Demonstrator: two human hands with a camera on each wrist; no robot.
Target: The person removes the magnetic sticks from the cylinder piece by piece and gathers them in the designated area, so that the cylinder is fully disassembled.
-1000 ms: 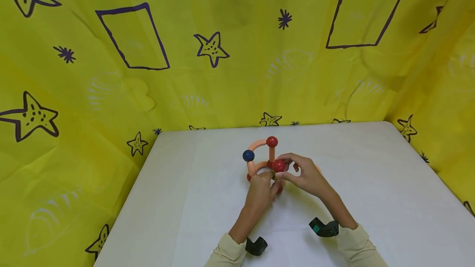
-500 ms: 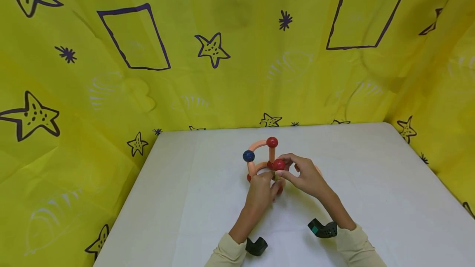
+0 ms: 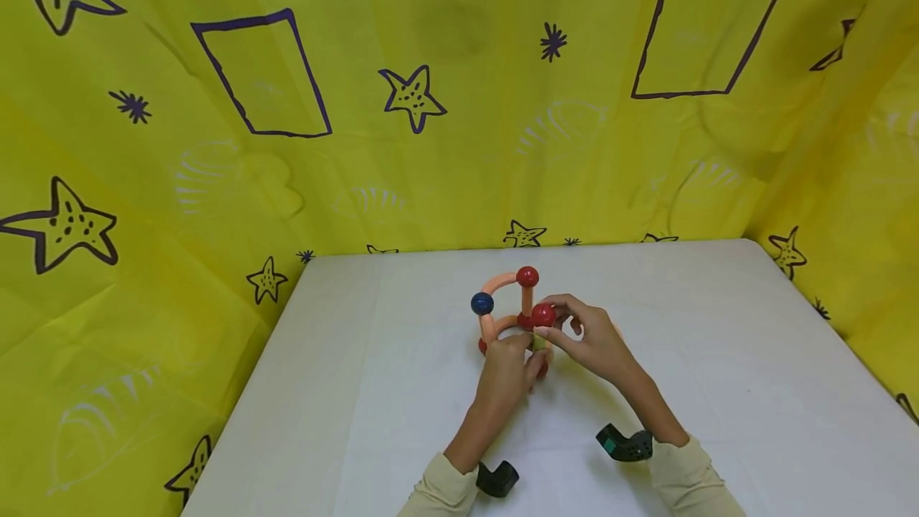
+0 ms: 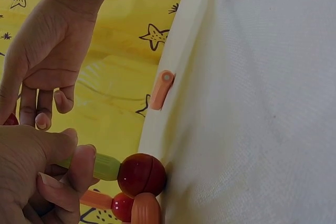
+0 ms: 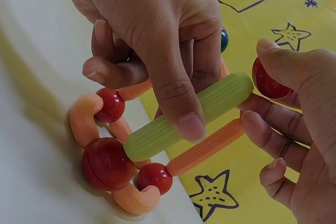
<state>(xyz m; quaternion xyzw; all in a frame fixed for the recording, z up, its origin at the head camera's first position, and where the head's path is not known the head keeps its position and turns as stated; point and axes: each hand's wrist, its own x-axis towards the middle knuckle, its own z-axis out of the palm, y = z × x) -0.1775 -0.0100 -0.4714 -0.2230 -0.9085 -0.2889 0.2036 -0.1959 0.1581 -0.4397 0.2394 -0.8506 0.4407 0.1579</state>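
Note:
A magnetic stick-and-ball frame of orange rods and red balls stands mid-table, with a blue ball (image 3: 483, 304) at its upper left. My left hand (image 3: 505, 373) grips a light green rod (image 5: 194, 116), thumb along its side. The rod's lower end meets a red ball (image 5: 107, 163) at the base. Between thumb and fingers, my right hand (image 3: 592, 341) pinches another red ball (image 3: 543, 315) at the rod's upper end; whether ball and rod touch I cannot tell. Behind the green rod, a straight orange rod (image 5: 205, 147) rises from another red ball (image 5: 155, 178).
A loose orange rod (image 4: 162, 90) lies on the white table beyond the frame, mostly hidden by my right hand in the head view. A tall red ball (image 3: 527, 277) tops the frame's back. Yellow cloth (image 3: 459, 166) with drawn stars hangs around the table.
The red ball in my right hand has risen slightly, and more of the green rod shows below it. My left hand stays at about the same place on the rod.

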